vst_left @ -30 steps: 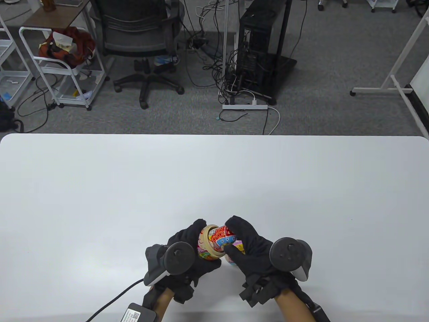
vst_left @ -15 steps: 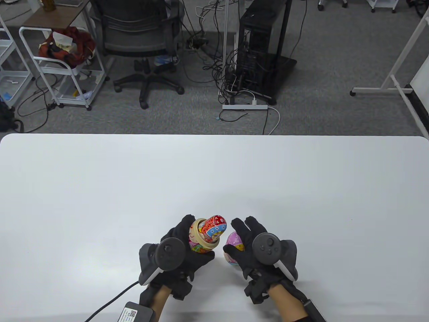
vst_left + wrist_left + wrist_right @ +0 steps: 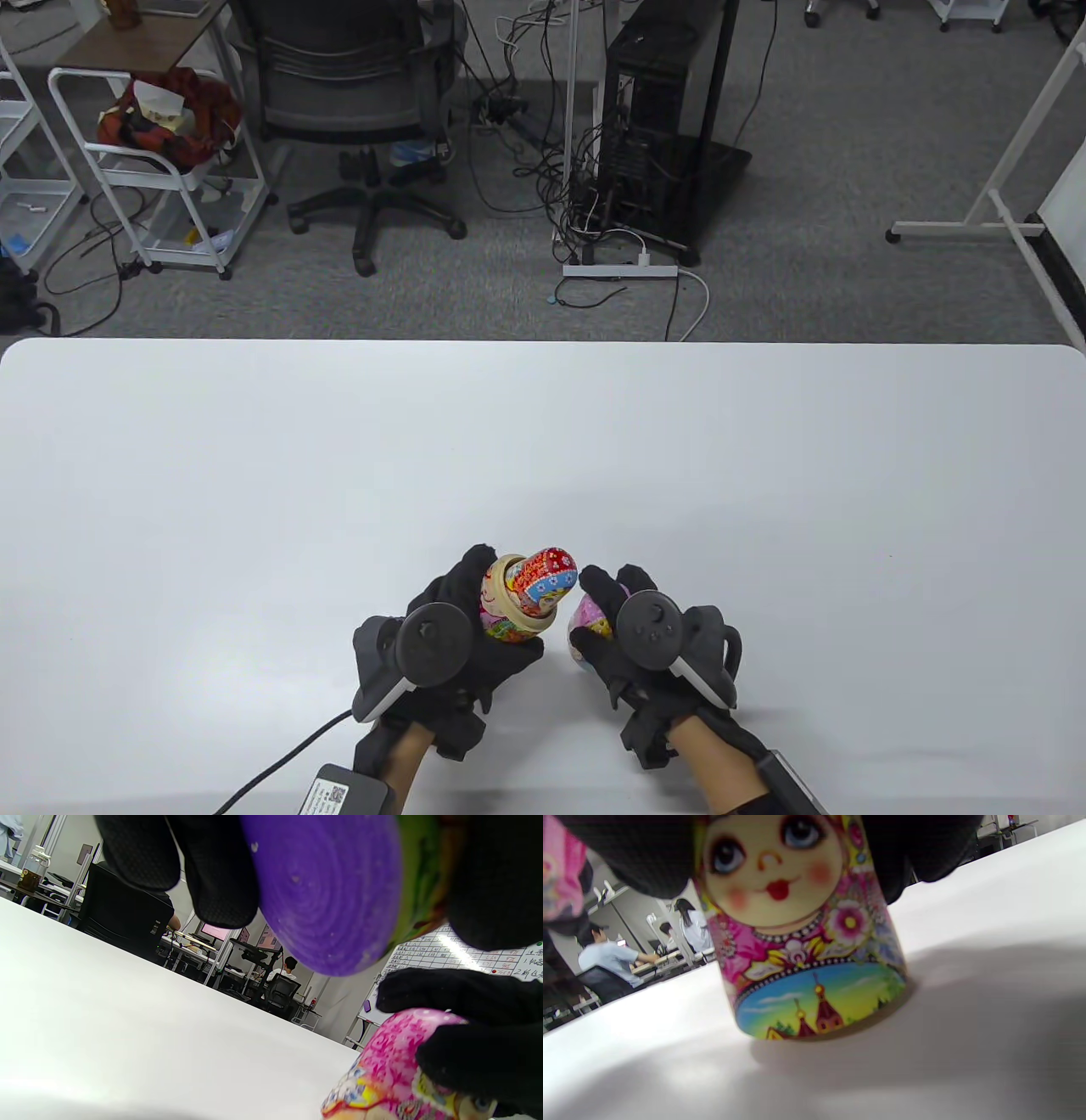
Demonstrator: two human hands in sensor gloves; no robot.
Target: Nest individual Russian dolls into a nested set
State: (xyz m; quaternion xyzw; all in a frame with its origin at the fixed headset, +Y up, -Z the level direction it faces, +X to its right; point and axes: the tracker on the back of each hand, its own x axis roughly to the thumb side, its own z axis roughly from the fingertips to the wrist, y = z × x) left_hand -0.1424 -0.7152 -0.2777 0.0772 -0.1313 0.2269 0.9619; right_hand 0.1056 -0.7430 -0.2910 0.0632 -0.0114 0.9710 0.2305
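My left hand point(image 3: 505, 607) grips the lower half of a doll point(image 3: 502, 626) just above the table. A smaller red patterned doll point(image 3: 545, 579) sticks out of its open rim, tilted to the right. In the left wrist view the half's purple base point(image 3: 326, 891) fills the top, with my fingers point(image 3: 220, 870) around it. My right hand point(image 3: 591, 613) grips a pink doll piece point(image 3: 590, 618) with a painted face from above; the piece stands on the white table point(image 3: 543, 441) right beside the left hand. The right wrist view shows its face and church scene point(image 3: 797, 942) resting on the table.
A black cable and a small labelled box point(image 3: 344, 794) lie at the near left edge. Beyond the table's far edge are an office chair point(image 3: 356, 93), a computer tower point(image 3: 653, 119) and floor cables.
My right hand let go of the red doll, moved right and closed over the pink piece on the table. My left hand turned the lower half more upright.
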